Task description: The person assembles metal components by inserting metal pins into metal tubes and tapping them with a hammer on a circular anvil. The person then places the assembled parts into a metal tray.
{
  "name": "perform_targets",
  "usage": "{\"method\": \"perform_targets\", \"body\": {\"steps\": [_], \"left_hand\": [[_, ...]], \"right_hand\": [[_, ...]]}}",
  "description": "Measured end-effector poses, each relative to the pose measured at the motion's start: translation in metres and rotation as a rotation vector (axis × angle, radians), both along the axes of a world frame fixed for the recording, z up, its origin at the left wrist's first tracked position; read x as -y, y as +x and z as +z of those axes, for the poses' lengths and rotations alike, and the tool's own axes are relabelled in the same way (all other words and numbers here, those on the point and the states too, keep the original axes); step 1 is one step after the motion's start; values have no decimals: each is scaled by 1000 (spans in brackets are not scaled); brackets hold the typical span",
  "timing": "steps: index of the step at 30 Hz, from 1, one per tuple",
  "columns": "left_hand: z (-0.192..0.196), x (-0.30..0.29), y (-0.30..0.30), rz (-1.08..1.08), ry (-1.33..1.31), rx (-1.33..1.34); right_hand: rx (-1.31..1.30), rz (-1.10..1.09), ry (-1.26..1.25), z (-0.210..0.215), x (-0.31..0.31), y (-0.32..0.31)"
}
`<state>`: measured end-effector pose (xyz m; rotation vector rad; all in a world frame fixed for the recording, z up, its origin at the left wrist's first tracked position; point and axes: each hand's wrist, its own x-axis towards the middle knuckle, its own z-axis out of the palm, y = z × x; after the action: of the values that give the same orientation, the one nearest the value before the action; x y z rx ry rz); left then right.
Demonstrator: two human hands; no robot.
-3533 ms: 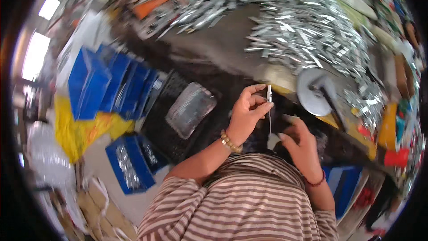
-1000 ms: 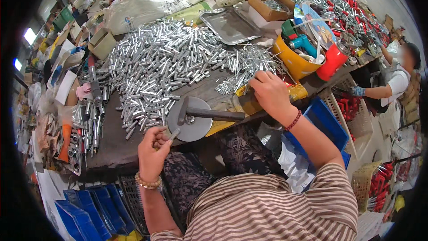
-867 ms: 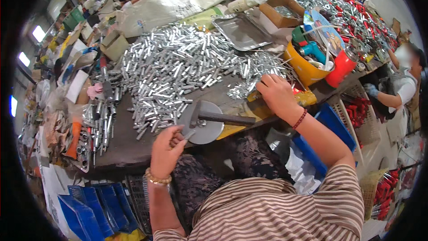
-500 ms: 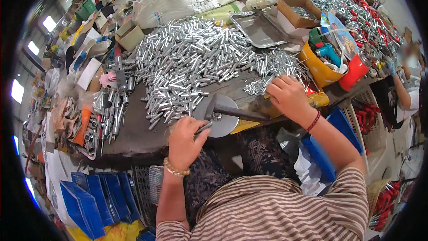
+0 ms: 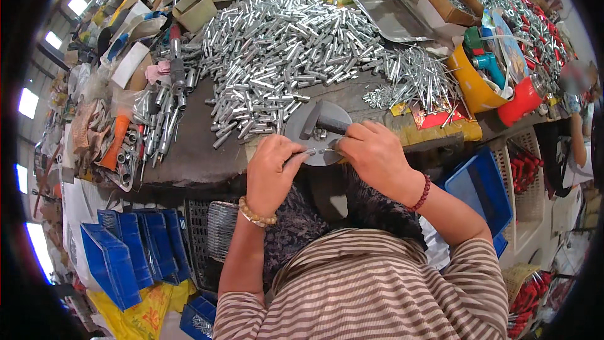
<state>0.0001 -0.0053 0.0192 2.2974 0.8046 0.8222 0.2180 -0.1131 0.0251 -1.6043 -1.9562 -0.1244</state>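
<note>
My left hand (image 5: 270, 167) pinches a short silver metal tube (image 5: 309, 151) above the near rim of a round grey disc (image 5: 294, 131). Its fingers are closed around the piece. Thumb and fingertips of my right hand (image 5: 380, 160) grip a thin metal pin (image 5: 324, 150), its tip meeting the tube's end or lying very close to it. A hammer (image 5: 311, 119) rests on the disc, its handle running right behind my right fingers. Beyond lies a big heap of silver metal tubes (image 5: 283, 50), with thin metal pins (image 5: 416, 74) piled to its right.
Sockets and hand tools (image 5: 160, 123) crowd the table's left. A yellow container (image 5: 469, 85) with tools and a red bottle (image 5: 521, 102) stand at right. A metal tray (image 5: 393, 19) lies behind. Blue bins (image 5: 113, 264) are below left; another blue bin (image 5: 481, 182) is at right.
My right hand has come from the pin pile back toward my left hand, now with a pin in its fingers. My left hand has turned the tube toward it. The view has tilted down.
</note>
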Motion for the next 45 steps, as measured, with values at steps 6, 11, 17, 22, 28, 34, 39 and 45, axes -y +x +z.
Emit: {"method": "perform_targets", "body": {"steps": [6, 11, 17, 22, 28, 34, 39, 45], "left_hand": [[1, 5, 3, 18, 41, -14], [-6, 3, 1, 3, 48, 11], [-7, 3, 1, 8, -22, 58], [-13, 2, 1, 2, -83, 106], [-12, 2, -1, 3, -132, 118], [-15, 1, -1, 7, -158, 130], [-12, 2, -1, -4, -162, 125], [-10, 1, -3, -15, -166, 111]], "right_hand": [[19, 11, 43, -4, -5, -2], [53, 24, 28, -3, -7, -3], [48, 32, 34, -3, -8, -3], [26, 27, 24, -5, -8, -2], [-10, 31, 37, -6, -11, -1], [-56, 46, 18, -6, -12, 0], [-40, 65, 3, -6, -14, -2], [10, 59, 43, -11, -17, -10]]}}
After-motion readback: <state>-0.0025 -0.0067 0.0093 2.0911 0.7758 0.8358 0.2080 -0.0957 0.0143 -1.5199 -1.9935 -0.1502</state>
